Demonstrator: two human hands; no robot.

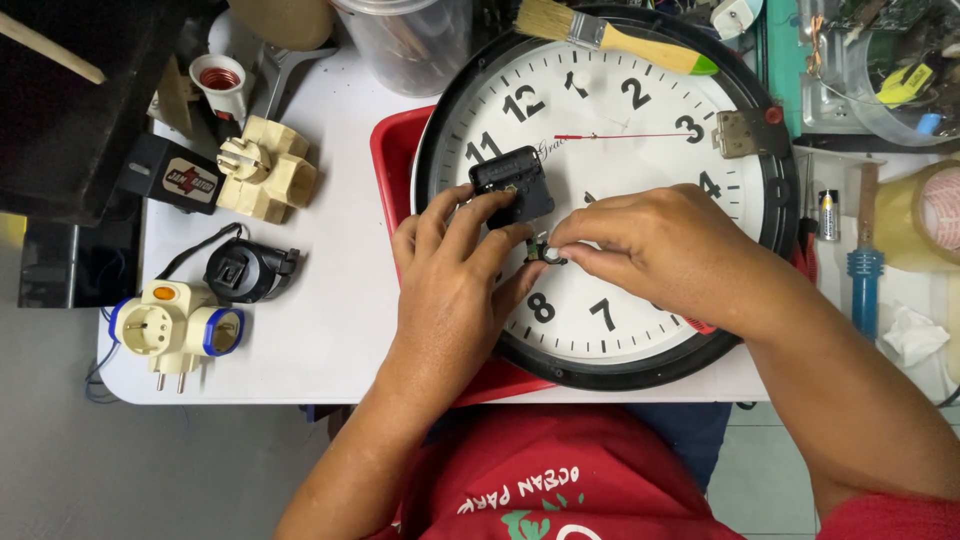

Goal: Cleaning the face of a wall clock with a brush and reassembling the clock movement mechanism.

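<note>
A round wall clock [640,110] with a black rim and white face lies flat on a red tray [392,150]. My left hand [450,280] holds a small black square clock movement [512,183] over the face, near the left-hand numerals. My right hand [650,245] pinches a small round metal part [550,255] just below that black box. A thin red second hand [620,135] lies loose across the upper face.
A paintbrush [615,35] rests on the clock's top rim, a metal hinge [738,132] on its right. Plug adapters [265,170] [175,330] and a black socket [245,270] lie left. A blue-handled screwdriver [865,270], battery [828,215] and tape roll [930,215] sit right.
</note>
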